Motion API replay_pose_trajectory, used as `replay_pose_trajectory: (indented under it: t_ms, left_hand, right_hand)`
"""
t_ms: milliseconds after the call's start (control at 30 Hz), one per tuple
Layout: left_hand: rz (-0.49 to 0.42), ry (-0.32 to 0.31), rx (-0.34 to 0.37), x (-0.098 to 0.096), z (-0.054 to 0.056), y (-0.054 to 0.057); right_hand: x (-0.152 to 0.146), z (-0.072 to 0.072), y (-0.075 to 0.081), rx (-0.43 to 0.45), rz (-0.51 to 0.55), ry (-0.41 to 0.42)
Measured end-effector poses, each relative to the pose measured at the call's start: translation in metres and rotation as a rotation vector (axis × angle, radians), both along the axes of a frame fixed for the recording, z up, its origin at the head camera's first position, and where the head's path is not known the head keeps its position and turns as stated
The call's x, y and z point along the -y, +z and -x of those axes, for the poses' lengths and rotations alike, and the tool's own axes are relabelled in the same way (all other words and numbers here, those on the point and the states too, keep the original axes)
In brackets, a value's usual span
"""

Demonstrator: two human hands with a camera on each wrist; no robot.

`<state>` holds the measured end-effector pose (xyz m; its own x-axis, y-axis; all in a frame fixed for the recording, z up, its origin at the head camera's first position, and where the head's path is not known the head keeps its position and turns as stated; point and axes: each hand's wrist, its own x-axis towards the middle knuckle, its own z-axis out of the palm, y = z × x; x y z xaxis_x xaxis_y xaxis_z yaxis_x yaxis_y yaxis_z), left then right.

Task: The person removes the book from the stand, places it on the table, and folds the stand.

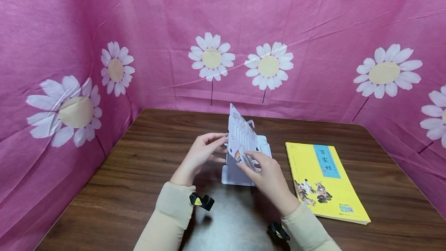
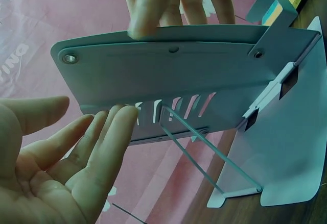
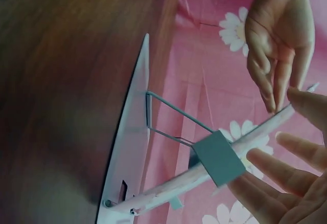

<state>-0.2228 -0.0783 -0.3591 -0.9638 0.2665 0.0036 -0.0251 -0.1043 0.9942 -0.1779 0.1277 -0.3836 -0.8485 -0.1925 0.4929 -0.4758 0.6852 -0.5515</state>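
Observation:
A white metal book stand (image 1: 240, 133) with a rainbow print and slots stands on the table, its panel tilted up from the flat base (image 1: 235, 177). In the left wrist view, a wire prop (image 2: 196, 140) runs between the slotted back and the base. My left hand (image 1: 202, 154) is behind the panel, palm up, its extended fingertips at the back near the slots. My right hand (image 1: 270, 173) is at the printed front, fingers spread and fairly straight, near the panel's edge. A bent page holder (image 3: 219, 157) sticks out from the panel in the right wrist view.
A yellow book (image 1: 313, 173) with a blue title block lies flat to the right of the stand. The brown wooden table (image 1: 139, 165) ends at a pink cloth (image 1: 240, 11) with white daisies, which hangs at the back and sides.

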Motion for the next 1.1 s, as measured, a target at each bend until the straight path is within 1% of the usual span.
replay_pose_trajectory:
  t_ms: [67,133,333,467,667,733,833,967,1100]
  left_hand:
    - [0.004,-0.012,-0.002,0.0,-0.001,0.001]
    - [0.013,-0.021,-0.006,-0.001,-0.001,0.002]
    - [0.027,-0.04,-0.043,-0.003,-0.005,0.005]
    - [0.029,-0.045,-0.048,-0.004,-0.006,0.006]
    - [0.044,-0.064,-0.076,-0.006,-0.007,0.007]
    - [0.056,-0.064,-0.088,-0.006,-0.007,0.007]
    - [0.074,-0.058,-0.098,-0.007,-0.007,0.005]
    - [0.112,-0.03,-0.096,-0.007,-0.005,0.003]
    - [0.155,0.007,-0.092,-0.008,-0.003,-0.002]
  right_hand:
    - [0.002,-0.001,-0.002,-0.032,-0.033,-0.009]
    - [0.004,-0.002,-0.002,-0.044,-0.051,-0.013]
    - [0.006,-0.004,-0.004,-0.04,-0.022,-0.015]
    - [0.006,-0.004,-0.005,-0.047,-0.029,-0.034]
    - [0.005,-0.006,-0.006,-0.121,-0.032,-0.026]
    - [0.004,-0.006,-0.006,-0.133,-0.011,-0.026]
    - [0.001,-0.006,-0.003,-0.087,0.05,-0.047]
    - [-0.006,-0.004,0.004,0.05,0.159,-0.091]
    - [-0.014,-0.001,0.011,0.176,0.277,-0.101]
